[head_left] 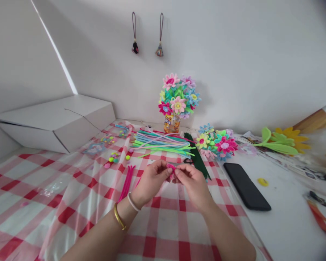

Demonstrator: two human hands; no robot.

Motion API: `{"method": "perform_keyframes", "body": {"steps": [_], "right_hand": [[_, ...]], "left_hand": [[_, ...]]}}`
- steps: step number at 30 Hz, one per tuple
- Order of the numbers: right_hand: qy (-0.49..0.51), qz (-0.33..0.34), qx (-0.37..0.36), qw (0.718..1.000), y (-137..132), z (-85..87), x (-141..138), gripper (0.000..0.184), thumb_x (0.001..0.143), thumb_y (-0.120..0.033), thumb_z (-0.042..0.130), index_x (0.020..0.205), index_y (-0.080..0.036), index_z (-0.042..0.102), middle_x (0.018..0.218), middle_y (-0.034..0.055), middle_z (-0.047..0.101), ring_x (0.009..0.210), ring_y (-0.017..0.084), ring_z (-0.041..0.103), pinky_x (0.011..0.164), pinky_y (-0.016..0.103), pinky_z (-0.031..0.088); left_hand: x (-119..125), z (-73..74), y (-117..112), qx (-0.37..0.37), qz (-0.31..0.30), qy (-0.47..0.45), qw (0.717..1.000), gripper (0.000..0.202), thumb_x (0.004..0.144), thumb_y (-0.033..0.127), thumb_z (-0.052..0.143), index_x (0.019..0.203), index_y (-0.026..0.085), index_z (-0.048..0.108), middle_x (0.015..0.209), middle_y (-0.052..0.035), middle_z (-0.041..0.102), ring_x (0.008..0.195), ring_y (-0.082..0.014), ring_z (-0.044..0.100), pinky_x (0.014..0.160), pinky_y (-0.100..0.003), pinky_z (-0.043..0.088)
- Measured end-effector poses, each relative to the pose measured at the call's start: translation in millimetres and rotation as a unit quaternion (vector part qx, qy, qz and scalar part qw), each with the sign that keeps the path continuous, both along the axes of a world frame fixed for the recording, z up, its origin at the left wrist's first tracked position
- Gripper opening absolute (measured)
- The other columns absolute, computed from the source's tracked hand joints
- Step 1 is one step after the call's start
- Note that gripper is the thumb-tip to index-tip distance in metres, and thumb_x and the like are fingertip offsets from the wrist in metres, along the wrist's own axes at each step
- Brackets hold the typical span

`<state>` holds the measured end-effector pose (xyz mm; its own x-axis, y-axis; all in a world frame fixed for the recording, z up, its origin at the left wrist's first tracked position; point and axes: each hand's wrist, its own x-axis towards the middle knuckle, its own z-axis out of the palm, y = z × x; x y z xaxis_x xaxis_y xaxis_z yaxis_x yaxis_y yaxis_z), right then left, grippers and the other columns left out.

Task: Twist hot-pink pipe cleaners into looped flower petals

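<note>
A small piece of bent pink pipe cleaner (171, 167) is pinched between my two hands above the checked cloth. My left hand (154, 178) grips it from the left, with thumb and fingers closed. From the right, my right hand (193, 183) pinches the same piece; its far ends are hidden by the fingers. Several straight pink pipe cleaners (128, 183) lie to the left of my left hand. Beyond my hands a pile of green, blue and lilac pipe cleaners (163, 143) is spread out, with dark green stems (199, 159) beside it.
A vase (171, 124) of pipe-cleaner flowers (178, 95) stands by the wall, with more flowers (220, 143) lying right of it. Coloured pompoms (114, 158) lie left. A black phone (246, 186), yellow tape roll (262, 182) and orange-handled scissors (321, 217) are right. A white box (57, 121) stands back left.
</note>
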<state>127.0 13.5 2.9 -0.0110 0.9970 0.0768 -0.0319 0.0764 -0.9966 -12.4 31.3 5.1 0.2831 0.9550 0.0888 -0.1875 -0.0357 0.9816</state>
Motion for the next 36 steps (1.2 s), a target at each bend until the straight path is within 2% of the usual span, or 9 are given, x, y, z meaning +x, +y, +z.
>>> {"method": "perform_keyframes", "body": {"steps": [4,8,14,19,22,28,32,36], "right_hand": [[-0.171,-0.023,0.048,0.984,0,0.6,5,0.017,0.078,-0.031,0.056,0.084,-0.019,0.065,0.074,0.0027,0.067,0.068,0.017,0.062,0.064,0.029,0.049],[-0.245,-0.014,0.09,0.965,-1,1.0,8,0.019,0.079,-0.029,0.054,0.09,-0.02,0.066,0.085,0.0046,0.07,0.075,0.019,0.064,0.07,0.03,0.05],[-0.27,-0.011,0.125,0.955,-2,4.4,7,0.022,0.082,-0.028,0.052,0.097,-0.02,0.066,0.094,0.0061,0.069,0.081,0.019,0.065,0.073,0.03,0.051],[-0.259,0.004,0.138,0.956,-4,5.7,6,0.021,0.082,-0.025,0.051,0.097,-0.021,0.066,0.092,0.0055,0.069,0.082,0.018,0.065,0.073,0.029,0.051],[-0.265,0.016,0.138,0.954,-4,6.2,7,0.02,0.082,-0.023,0.051,0.095,-0.021,0.066,0.09,0.0046,0.068,0.082,0.017,0.064,0.073,0.028,0.051],[-0.277,0.047,0.148,0.948,-5,8.3,8,0.019,0.083,-0.023,0.049,0.092,-0.021,0.067,0.088,0.004,0.066,0.08,0.016,0.062,0.073,0.027,0.05],[-0.281,0.058,0.181,0.941,-5,8.8,8,0.02,0.085,-0.023,0.048,0.095,-0.022,0.066,0.091,0.0046,0.066,0.084,0.017,0.062,0.075,0.029,0.05],[-0.316,0.06,0.237,0.917,-5,7.3,10,0.022,0.084,-0.023,0.05,0.101,-0.024,0.064,0.097,0.0053,0.066,0.091,0.018,0.06,0.081,0.032,0.049]], "left_hand": [[-9,0.8,3,-0.014,-0.032,0.08,0.996,0.02,0.073,0.032,0.061,0.075,0.012,0.06,0.064,0.0005,0.055,0.057,-0.009,0.05,0.055,-0.023,0.04],[-12,0.7,4,-0.042,-0.026,0.092,0.995,0.02,0.071,0.03,0.063,0.07,0.01,0.064,0.058,0.0,0.056,0.052,-0.008,0.048,0.051,-0.021,0.037],[-8,0.4,3,-0.071,0.0,-0.008,0.997,0.017,0.071,0.026,0.064,0.065,0.01,0.065,0.054,-0.0003,0.056,0.051,-0.0071,0.046,0.05,-0.02,0.035],[-9,-0.5,4,-0.151,-0.055,-0.082,0.984,0.014,0.07,0.024,0.064,0.066,0.01,0.063,0.056,-0.0016,0.057,0.049,-0.0084,0.049,0.049,-0.022,0.036],[-14,2.4,4,-0.169,-0.087,-0.061,0.98,0.013,0.069,0.023,0.064,0.067,0.011,0.063,0.057,-0.0016,0.057,0.047,-0.0091,0.05,0.048,-0.023,0.037],[-24,4.9,7,-0.14,-0.138,0.028,0.98,0.021,0.067,0.03,0.069,0.072,0.009,0.066,0.062,-0.0031,0.06,0.048,-0.0083,0.051,0.049,-0.023,0.038],[-26,4.7,9,-0.159,-0.13,0.007,0.979,0.02,0.063,0.027,0.072,0.069,0.009,0.068,0.059,-0.0027,0.06,0.046,-0.0071,0.05,0.047,-0.021,0.037],[-26,5.9,9,-0.17,-0.12,-0.022,0.978,0.018,0.062,0.026,0.072,0.069,0.009,0.069,0.058,-0.0036,0.06,0.046,-0.0073,0.05,0.047,-0.021,0.036]]}}
